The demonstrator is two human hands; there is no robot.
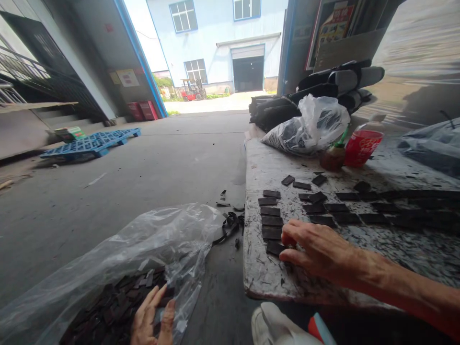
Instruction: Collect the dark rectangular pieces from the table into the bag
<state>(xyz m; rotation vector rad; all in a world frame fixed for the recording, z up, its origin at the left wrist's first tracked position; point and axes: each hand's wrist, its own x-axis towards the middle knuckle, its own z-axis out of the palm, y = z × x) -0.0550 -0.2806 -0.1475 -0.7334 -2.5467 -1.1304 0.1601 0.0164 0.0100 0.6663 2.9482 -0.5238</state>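
My right hand is over the left part of the worktable, thumb and fingertips at a small black rectangular piece, the lowest of a column of similar pieces. More black pieces lie in rows to its right. My left hand is at the open clear plastic bag on the left, which holds a heap of black pieces. Its thumb and fingers are apart, with a dark piece showing between them; whether it grips that piece is unclear.
Behind the rows stand a filled plastic bag, a red-labelled bottle and a brown bottle. Black rolls are stacked further back. Black scraps lie beside the table's left edge. A blue pallet rests on the floor.
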